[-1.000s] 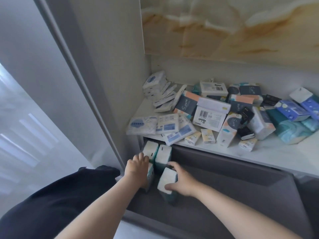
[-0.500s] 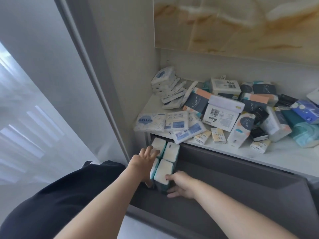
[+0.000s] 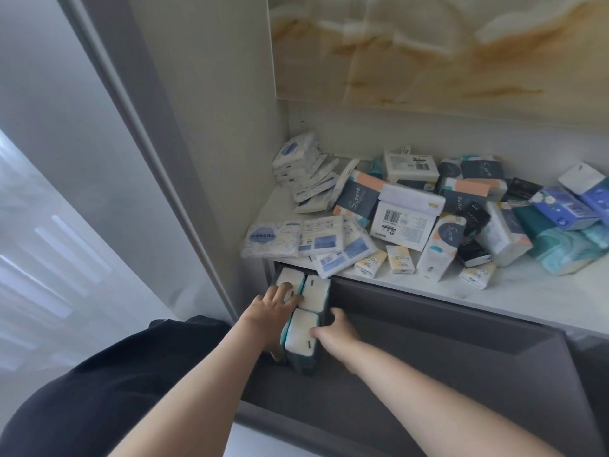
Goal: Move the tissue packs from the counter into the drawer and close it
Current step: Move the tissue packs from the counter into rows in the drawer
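The dark grey drawer (image 3: 428, 384) stands pulled out below the white counter (image 3: 543, 291). Several white-topped teal tissue packs stand upright in its far left corner; the nearest one (image 3: 300, 338) is in front of two others (image 3: 314, 291). My left hand (image 3: 273, 311) lies over the left packs with its fingers spread. My right hand (image 3: 333, 331) presses against the right side of the nearest pack, thumb on its top edge. Many more tissue packs (image 3: 402, 222) lie piled on the counter.
A cabinet side wall (image 3: 214, 159) rises directly left of the drawer. A marbled panel (image 3: 428, 54) covers the wall behind the counter. Flat blue-and-white packs (image 3: 323, 239) overhang the counter's front edge above the drawer. My dark clothing (image 3: 99, 390) is at lower left.
My right hand has pushed the nearest pack back against the others and now rests at its side. My left hand's fingers have stretched forward over the back packs. The view shifted slightly.
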`<state>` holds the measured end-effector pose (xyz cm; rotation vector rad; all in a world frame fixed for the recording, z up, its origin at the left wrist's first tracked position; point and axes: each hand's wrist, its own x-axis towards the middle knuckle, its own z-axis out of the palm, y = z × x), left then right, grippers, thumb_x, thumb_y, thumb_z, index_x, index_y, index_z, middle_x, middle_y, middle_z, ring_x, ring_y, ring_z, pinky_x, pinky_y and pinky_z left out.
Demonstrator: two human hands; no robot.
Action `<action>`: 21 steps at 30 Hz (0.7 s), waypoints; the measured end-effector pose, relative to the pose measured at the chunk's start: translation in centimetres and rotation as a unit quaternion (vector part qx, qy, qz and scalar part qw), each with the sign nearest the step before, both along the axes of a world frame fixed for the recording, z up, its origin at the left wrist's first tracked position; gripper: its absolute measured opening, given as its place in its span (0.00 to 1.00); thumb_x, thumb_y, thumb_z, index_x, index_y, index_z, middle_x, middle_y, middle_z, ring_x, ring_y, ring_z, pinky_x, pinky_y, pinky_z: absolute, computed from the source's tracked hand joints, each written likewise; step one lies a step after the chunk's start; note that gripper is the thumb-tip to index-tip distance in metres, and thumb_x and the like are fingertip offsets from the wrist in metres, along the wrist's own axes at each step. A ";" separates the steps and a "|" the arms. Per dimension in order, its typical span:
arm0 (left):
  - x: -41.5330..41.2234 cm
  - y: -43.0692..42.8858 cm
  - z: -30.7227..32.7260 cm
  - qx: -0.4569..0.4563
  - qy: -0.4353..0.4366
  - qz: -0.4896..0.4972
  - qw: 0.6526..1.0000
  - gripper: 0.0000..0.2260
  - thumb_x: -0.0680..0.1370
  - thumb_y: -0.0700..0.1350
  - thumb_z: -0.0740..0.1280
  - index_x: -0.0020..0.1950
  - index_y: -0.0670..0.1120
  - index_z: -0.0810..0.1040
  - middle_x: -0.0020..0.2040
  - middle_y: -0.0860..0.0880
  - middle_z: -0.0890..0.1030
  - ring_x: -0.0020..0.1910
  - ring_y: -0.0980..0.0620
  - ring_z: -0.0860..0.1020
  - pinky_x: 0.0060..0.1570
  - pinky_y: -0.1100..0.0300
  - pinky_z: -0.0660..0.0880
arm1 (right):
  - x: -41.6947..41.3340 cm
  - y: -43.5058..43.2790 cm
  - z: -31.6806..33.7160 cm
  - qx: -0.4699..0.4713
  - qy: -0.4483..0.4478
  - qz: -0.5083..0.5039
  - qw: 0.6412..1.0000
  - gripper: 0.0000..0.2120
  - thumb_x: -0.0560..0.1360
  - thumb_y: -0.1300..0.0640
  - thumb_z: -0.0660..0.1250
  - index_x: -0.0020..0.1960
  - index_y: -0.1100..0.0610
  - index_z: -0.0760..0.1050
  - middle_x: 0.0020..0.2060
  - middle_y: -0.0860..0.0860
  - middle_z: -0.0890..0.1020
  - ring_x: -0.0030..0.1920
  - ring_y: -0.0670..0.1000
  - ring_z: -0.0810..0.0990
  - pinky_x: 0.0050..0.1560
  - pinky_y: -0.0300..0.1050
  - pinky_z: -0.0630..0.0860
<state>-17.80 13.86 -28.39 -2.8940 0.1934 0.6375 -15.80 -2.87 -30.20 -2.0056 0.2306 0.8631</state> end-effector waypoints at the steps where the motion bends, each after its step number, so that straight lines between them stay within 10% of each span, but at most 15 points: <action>1: 0.0 -0.3 -0.1 -0.008 -0.012 -0.003 1.000 0.57 0.63 0.58 0.79 0.79 0.52 0.44 0.76 0.46 0.50 0.74 0.43 0.55 0.70 0.46 0.66 | -0.1 -0.1 0.1 0.015 0.003 -0.001 1.000 0.34 0.74 0.58 0.69 0.76 0.48 0.59 0.66 0.50 0.75 0.62 0.55 0.76 0.52 0.45 0.76; 6: -0.1 -1.0 -0.1 -0.016 -0.028 -0.004 0.999 0.50 0.68 0.55 0.77 0.79 0.53 0.47 0.75 0.47 0.53 0.73 0.45 0.57 0.68 0.50 0.68 | -0.4 0.8 0.1 0.104 0.079 -0.007 0.991 0.44 0.73 0.67 0.64 0.78 0.37 0.51 0.65 0.49 0.74 0.55 0.55 0.79 0.38 0.51 0.84; 10: 0.4 -1.3 1.7 0.008 0.049 -0.003 0.999 0.57 0.64 0.55 0.80 0.80 0.53 0.44 0.76 0.47 0.50 0.75 0.43 0.54 0.70 0.46 0.65 | 0.1 0.4 0.4 0.031 0.021 0.081 0.996 0.46 0.67 0.58 0.68 0.79 0.39 0.50 0.68 0.49 0.74 0.61 0.54 0.76 0.54 0.50 0.80; 21: 11.5 -6.3 13.7 -0.314 -0.156 0.097 0.931 0.12 0.78 0.47 0.67 0.61 0.51 0.77 0.57 0.53 0.79 0.49 0.54 0.77 0.48 0.63 0.69 | 12.4 -8.0 15.7 -0.099 -0.429 0.116 0.890 0.14 0.79 0.58 0.60 0.60 0.49 0.79 0.56 0.46 0.82 0.50 0.49 0.79 0.44 0.43 0.74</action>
